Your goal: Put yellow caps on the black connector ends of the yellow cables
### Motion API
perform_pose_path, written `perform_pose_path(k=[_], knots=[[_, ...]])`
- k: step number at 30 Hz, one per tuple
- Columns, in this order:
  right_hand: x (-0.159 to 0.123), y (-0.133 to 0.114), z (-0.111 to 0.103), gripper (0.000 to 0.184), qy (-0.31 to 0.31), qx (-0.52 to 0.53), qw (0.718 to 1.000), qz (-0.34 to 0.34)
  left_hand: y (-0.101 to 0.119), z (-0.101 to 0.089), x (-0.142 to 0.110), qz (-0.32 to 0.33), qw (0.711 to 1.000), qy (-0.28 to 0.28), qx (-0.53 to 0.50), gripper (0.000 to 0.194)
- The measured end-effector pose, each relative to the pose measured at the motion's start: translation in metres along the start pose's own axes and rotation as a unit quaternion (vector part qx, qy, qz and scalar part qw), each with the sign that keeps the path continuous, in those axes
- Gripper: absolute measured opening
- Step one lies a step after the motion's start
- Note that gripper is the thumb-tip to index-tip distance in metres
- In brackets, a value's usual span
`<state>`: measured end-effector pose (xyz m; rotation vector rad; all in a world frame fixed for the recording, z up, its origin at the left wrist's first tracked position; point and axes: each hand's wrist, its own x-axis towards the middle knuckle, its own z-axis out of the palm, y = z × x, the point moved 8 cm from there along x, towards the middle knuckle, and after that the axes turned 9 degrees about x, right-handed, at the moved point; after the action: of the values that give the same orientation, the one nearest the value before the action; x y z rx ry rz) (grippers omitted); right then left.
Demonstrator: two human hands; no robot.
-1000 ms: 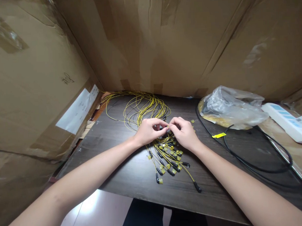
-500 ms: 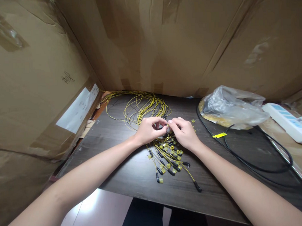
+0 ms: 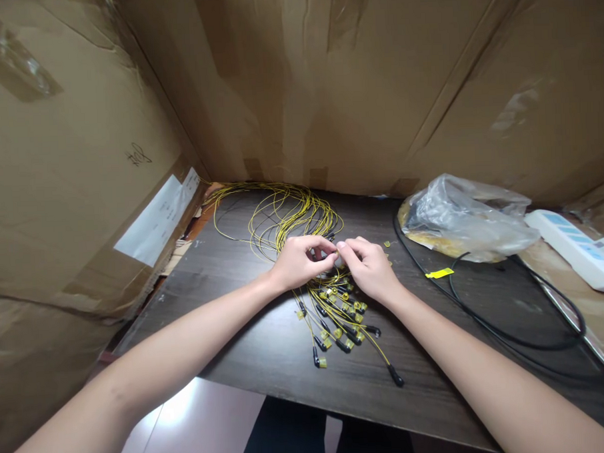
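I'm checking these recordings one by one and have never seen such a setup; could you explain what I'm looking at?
No robot is here, just a person's bare left hand and right hand, seen from one camera worn on the head, looking forward and down. The dark table holds a loose bundle of thin yellow wires, with black ends and small yellow pieces nearby. To the right are a plastic bag, a black cable and a white power strip. Both hands' fingertips meet around a tiny piece; they mostly hide it, so I can't say exactly what it is.
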<state>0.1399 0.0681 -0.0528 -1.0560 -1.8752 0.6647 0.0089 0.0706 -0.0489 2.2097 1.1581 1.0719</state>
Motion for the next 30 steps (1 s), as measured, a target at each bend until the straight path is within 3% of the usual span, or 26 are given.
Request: perform_pose_path(k=[8, 18, 25, 30], knots=[[-0.0004, -0.002, -0.0044, 0.016, 0.02, 0.035, 0.999, -0.005, -0.0008, -0.0004, 0.0004, -0.008, 1.0, 0.001, 0.001, 0.012], [0.0, 0.0002, -0.0025, 0.04, 0.013, -0.008, 1.0, -0.001, -0.0007, -0.0007, -0.0003, -0.005, 1.0, 0.004, 0.011, 0.012], [0.0003, -0.001, -0.005, 0.014, 0.024, 0.03, 0.999, -0.003, -0.0003, -0.0008, 0.0003, -0.009, 1.0, 0.001, 0.009, 0.012], [0.0001, 0.0013, -0.0036, 0.025, 0.024, 0.01, 1.0, 0.002, -0.0005, 0.0001, 0.0002, 0.0, 1.0, -0.003, 0.024, 0.013]])
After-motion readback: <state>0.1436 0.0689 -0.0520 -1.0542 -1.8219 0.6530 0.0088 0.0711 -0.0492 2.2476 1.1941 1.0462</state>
